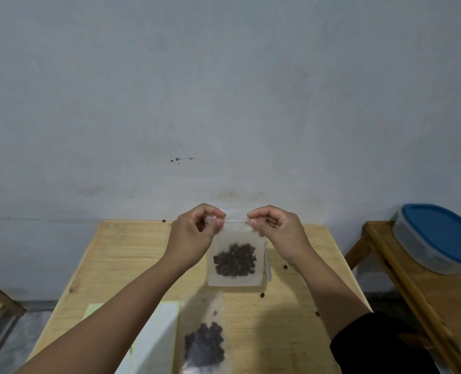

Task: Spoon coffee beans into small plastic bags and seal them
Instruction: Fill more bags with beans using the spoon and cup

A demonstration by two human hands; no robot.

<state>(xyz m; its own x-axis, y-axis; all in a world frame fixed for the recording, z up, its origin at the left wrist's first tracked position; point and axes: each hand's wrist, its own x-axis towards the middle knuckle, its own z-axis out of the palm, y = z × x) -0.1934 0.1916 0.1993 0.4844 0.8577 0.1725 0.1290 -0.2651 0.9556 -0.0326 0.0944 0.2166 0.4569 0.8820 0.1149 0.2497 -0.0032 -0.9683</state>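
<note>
Both hands up over tabletop (121,268), level w/ each other, a short gap between them. Left hand (192,236) pinched on top-left corner of bag (236,238); thumb + forefinger closed on the strip. Right hand (275,230) pinched on top-right corner, same way. Other fingers curled in on both.

Bag hangs below and between the hands, upright, clear/frosted plastic. Top edge stretched straight from one hand to the other. Can't tell if the seal is fully pressed shut. Beans (234,260) sit in a dark clump in lower half of bag, under the gap between the hands. Bag's bottom edge at or just above the wood – contact unclear.

2nd bag (203,338) lies flat on tabletop nearer the body, between the forearms, beans in its lower part. Just left of it, under left forearm, white sheets (159,336), pale-yellow edge showing; what they are, can't tell.

Loose beans scattered on wood: one under right wrist (285,266), one below hanging bag (262,295), one by right forearm (317,313), one at far edge beyond left hand (164,220).

Thin white object (268,268) right of bag, below right hand, partly hidden – unclear what.

Well out to right of right hand: tub (437,236), blue lid, on a separate wooden bench (412,287). Right sleeve (380,344) black, pushed up the forearm. Wall behind, grey.
</note>
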